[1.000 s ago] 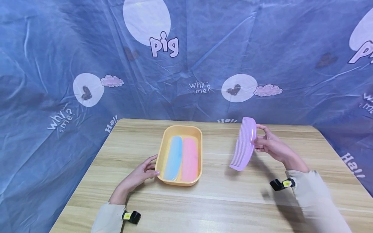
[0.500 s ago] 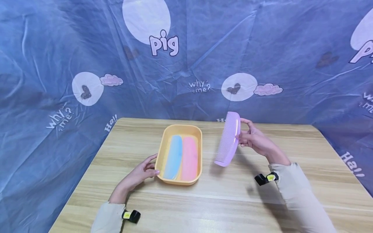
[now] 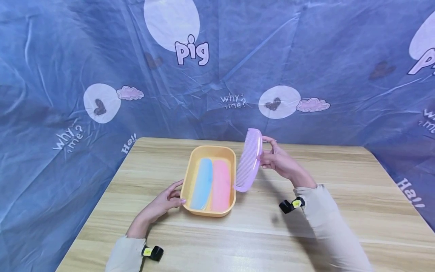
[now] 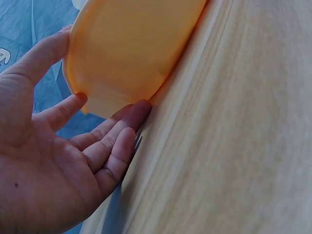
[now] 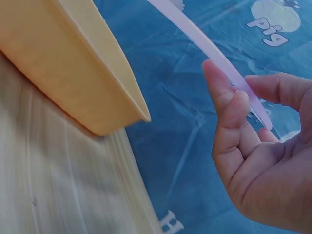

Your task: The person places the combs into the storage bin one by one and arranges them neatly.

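Observation:
My right hand (image 3: 280,161) pinches a lilac wide comb (image 3: 249,160) by its curved back, thumb on one side and fingers on the other. The comb stands nearly upright, teeth facing left, its lower end at the tray's right rim in the head view. In the right wrist view the comb (image 5: 209,46) is seen edge-on between the fingertips. A yellow plastic tray (image 3: 193,162) holds a blue comb (image 3: 202,184) and a pink comb (image 3: 221,186), side by side lengthwise. My left hand (image 3: 167,199) rests relaxed fingers and thumb against the tray's near left corner.
The tray stands on a wood-grain table (image 3: 255,234). Behind and at the sides hangs a blue printed cloth (image 3: 217,75), meeting the table's back edge. Each wrist wears a black strap with a small camera (image 3: 287,206).
My right hand has carried the lilac comb leftward, from the table's right side to beside the tray. The left hand and the tray have stayed put.

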A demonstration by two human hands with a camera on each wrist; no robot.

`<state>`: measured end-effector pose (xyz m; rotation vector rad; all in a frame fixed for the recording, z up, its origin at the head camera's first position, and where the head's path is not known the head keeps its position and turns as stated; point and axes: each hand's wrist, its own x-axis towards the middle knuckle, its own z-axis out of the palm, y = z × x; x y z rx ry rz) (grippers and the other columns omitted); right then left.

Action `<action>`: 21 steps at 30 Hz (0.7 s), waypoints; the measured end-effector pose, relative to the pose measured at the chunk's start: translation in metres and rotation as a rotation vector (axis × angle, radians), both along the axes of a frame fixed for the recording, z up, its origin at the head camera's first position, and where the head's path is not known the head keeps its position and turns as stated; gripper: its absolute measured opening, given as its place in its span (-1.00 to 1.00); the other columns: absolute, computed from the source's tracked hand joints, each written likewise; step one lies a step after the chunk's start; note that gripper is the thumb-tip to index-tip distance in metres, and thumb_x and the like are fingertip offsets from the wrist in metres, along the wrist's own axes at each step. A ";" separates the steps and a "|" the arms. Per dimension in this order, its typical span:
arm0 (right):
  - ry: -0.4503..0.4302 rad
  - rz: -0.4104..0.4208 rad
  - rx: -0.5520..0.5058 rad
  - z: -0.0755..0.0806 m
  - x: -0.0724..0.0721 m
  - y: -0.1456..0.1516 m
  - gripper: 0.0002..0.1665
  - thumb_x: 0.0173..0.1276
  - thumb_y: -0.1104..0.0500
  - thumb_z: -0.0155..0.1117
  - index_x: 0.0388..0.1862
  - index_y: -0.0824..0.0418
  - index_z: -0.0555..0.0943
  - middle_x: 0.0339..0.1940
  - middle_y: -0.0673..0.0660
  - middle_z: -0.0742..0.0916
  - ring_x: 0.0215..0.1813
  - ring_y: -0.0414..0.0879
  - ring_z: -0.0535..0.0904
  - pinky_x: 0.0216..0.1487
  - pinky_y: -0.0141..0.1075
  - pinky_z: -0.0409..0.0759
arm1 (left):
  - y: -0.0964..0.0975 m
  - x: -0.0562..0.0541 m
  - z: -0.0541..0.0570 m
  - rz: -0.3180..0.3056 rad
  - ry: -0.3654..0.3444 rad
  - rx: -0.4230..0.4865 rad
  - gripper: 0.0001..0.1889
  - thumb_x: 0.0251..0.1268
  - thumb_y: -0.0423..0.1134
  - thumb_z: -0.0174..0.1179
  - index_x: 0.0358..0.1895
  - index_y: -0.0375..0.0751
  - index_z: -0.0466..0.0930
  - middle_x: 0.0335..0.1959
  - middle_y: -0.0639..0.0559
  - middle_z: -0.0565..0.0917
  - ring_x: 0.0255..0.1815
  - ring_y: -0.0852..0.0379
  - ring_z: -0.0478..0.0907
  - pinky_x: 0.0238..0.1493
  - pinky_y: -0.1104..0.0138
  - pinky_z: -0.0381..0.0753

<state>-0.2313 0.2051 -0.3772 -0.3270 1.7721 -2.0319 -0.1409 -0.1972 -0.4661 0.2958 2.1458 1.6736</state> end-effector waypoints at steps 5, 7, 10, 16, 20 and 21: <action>0.004 0.026 0.013 -0.002 -0.001 -0.017 -0.24 0.31 0.53 -0.01 0.26 -0.13 0.03 -0.42 -0.04 0.72 -0.46 -0.20 0.65 -0.41 -0.43 0.57 | 0.000 0.000 0.000 -0.007 0.001 0.004 -0.15 0.28 -0.19 0.25 0.53 -0.21 -0.06 0.21 -0.44 0.45 0.06 0.04 0.55 0.09 0.26 0.54; 0.011 0.035 0.029 -0.003 0.000 -0.024 -0.21 0.30 0.52 0.01 0.29 -0.12 0.02 -0.42 -0.04 0.72 -0.46 -0.20 0.64 -0.41 -0.43 0.57 | 0.000 0.000 0.000 -0.009 0.001 0.006 -0.15 0.29 -0.19 0.25 0.53 -0.22 -0.06 0.21 -0.44 0.45 0.06 0.04 0.55 0.09 0.25 0.54; 0.025 0.047 0.066 -0.005 -0.001 -0.035 -0.17 0.29 0.51 0.02 0.36 -0.07 -0.03 -0.43 -0.04 0.68 -0.47 -0.20 0.60 -0.41 -0.42 0.55 | 0.000 0.000 0.001 -0.009 0.000 0.006 -0.15 0.29 -0.20 0.25 0.53 -0.23 -0.07 0.21 -0.45 0.45 0.06 0.04 0.56 0.09 0.24 0.54; 0.056 0.071 0.124 -0.011 -0.001 -0.053 -0.11 0.27 0.51 0.04 0.44 0.03 -0.08 -0.41 -0.04 0.64 -0.47 -0.21 0.53 -0.40 -0.40 0.52 | 0.000 0.001 0.001 -0.006 -0.008 0.004 -0.15 0.29 -0.20 0.25 0.53 -0.21 -0.06 0.21 -0.44 0.44 0.07 0.03 0.55 0.10 0.23 0.53; 0.068 0.091 0.135 -0.016 0.001 -0.061 -0.07 0.23 0.52 0.06 0.46 0.05 -0.07 -0.40 -0.04 0.63 -0.48 -0.21 0.51 -0.41 -0.39 0.51 | 0.000 0.001 0.001 -0.001 -0.009 -0.001 -0.16 0.29 -0.20 0.25 0.53 -0.20 -0.06 0.21 -0.44 0.45 0.07 0.01 0.55 0.11 0.21 0.54; 0.071 0.096 0.138 -0.016 0.001 -0.062 -0.06 0.22 0.52 0.07 0.46 0.05 -0.06 -0.40 -0.04 0.62 -0.49 -0.21 0.50 -0.41 -0.39 0.50 | 0.000 0.001 0.001 0.000 -0.009 -0.004 -0.16 0.29 -0.20 0.24 0.53 -0.20 -0.06 0.21 -0.44 0.45 0.08 0.00 0.55 0.11 0.21 0.54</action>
